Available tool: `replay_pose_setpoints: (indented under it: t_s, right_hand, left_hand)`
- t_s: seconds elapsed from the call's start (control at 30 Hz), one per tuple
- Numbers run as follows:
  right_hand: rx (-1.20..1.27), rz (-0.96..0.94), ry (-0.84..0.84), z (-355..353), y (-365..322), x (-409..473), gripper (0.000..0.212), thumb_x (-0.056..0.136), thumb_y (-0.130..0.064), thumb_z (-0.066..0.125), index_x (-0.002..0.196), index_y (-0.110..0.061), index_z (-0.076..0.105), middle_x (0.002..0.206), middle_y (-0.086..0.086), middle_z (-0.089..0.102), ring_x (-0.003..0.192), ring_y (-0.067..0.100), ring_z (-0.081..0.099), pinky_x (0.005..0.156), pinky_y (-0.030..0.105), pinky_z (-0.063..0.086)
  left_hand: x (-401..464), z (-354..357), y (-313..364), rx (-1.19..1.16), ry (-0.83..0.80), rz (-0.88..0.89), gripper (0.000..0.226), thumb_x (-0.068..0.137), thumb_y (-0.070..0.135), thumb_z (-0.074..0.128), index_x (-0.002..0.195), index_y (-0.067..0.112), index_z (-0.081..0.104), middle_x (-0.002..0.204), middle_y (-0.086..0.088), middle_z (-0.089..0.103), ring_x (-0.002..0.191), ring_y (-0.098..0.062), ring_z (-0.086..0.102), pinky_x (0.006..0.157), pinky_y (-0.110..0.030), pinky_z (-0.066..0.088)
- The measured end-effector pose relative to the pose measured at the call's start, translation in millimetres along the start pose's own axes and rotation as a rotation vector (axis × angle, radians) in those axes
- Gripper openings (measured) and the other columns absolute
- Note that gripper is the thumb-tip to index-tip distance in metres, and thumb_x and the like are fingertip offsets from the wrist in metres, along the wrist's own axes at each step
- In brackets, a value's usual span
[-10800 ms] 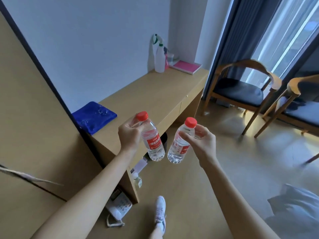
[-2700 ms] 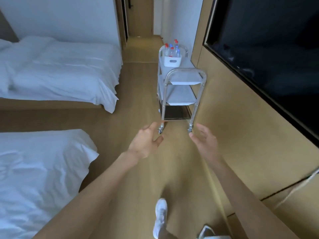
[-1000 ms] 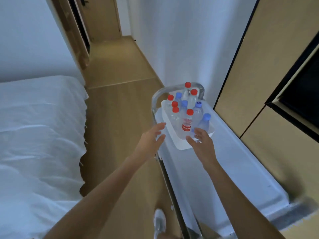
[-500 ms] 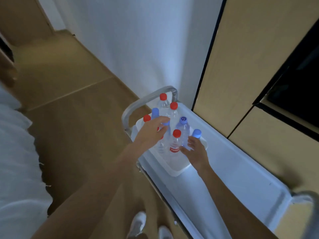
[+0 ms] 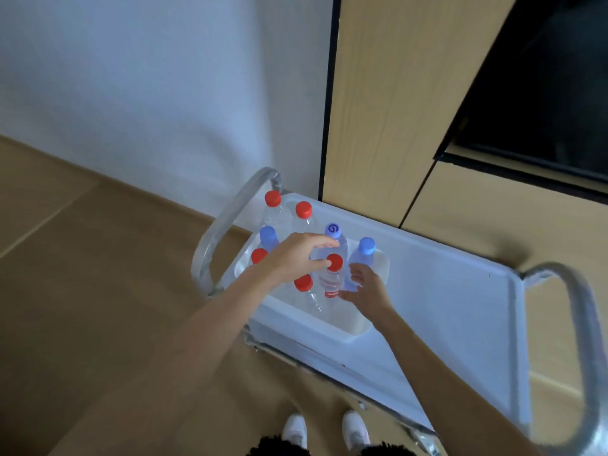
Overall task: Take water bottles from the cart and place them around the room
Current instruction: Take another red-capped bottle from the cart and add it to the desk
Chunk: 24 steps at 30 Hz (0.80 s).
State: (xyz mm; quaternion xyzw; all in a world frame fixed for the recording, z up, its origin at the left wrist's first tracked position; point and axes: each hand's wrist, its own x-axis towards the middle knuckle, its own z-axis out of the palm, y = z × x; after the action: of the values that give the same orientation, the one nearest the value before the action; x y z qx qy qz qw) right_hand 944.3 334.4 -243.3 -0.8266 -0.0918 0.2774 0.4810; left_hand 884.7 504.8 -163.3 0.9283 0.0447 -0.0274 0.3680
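Left hand [image 5: 296, 256]: over the bottles, thumb and fingers curled about the neck of a clear red-capped water bottle [image 5: 332, 278].
Right hand [image 5: 365, 289]: fingers spread wide, just right of that bottle, holding nothing.
Bottles: red- and blue-capped, upright in a white plastic bin [image 5: 316, 320].
Bin: at the far-left end of the white metal cart [image 5: 460, 320].
Floor [image 5: 98, 291]: wooden, left of the cart.

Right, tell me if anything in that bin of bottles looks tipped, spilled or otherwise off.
One thing: a red-capped bottle nearest the person leans at a slant in the white bin, while the others stand upright. No spill or damage shows. The left hand and right hand reach in among them.
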Motion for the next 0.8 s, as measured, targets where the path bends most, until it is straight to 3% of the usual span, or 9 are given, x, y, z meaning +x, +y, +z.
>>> replay_pose_setpoints:
  t_s: [0.13,0.3,0.47,0.57,0.8]
  right_hand:
    - [-0.071,0.01,-0.004,12,4,10,0.069,0.065,0.0,0.081,0.126,-0.003,0.049,0.123,0.012,0.056,0.116,0.026,0.051,0.097,0.032,0.04]
    - [-0.096,0.008,0.029,22,12,20,0.058,0.063,-0.007,0.083,0.115,-0.008,0.057,0.113,0.008,0.064,0.108,0.024,0.057,0.094,0.038,0.046]
    - [-0.06,0.026,0.05,27,17,23,0.056,0.067,-0.004,0.08,0.117,-0.006,0.056,0.113,0.01,0.064,0.108,0.024,0.057,0.092,0.033,0.044]
    - [-0.049,0.039,0.045,30,21,24,0.055,0.07,-0.005,0.078,0.119,-0.007,0.055,0.113,0.01,0.064,0.108,0.023,0.057,0.084,0.026,0.042]
    - [-0.054,0.042,0.031,32,23,26,0.055,0.07,-0.007,0.078,0.12,-0.009,0.055,0.111,0.005,0.064,0.1,0.015,0.057,0.078,0.02,0.037]
  left_hand:
    - [11,0,-7,0.07,-0.124,0.038,0.04,0.085,0.019,0.067,0.124,0.018,0.06,0.124,0.005,0.063,0.115,-0.009,0.056,0.094,-0.016,0.039]
    - [24,3,-11,0.078,-0.191,0.045,0.038,0.082,0.012,0.068,0.119,0.019,0.062,0.114,-0.001,0.067,0.108,-0.013,0.06,0.093,-0.028,0.046]
    - [36,12,-13,0.129,-0.217,0.049,0.039,0.08,0.013,0.07,0.118,0.02,0.063,0.11,-0.002,0.067,0.1,-0.013,0.06,0.088,-0.025,0.045]
    - [40,17,-17,0.145,-0.214,0.031,0.037,0.077,0.018,0.072,0.113,0.023,0.065,0.107,0.0,0.068,0.098,-0.017,0.061,0.089,-0.033,0.048]
    - [43,18,-20,0.109,-0.215,0.033,0.033,0.077,0.012,0.074,0.109,0.015,0.066,0.097,-0.001,0.068,0.092,-0.015,0.061,0.087,-0.031,0.049]
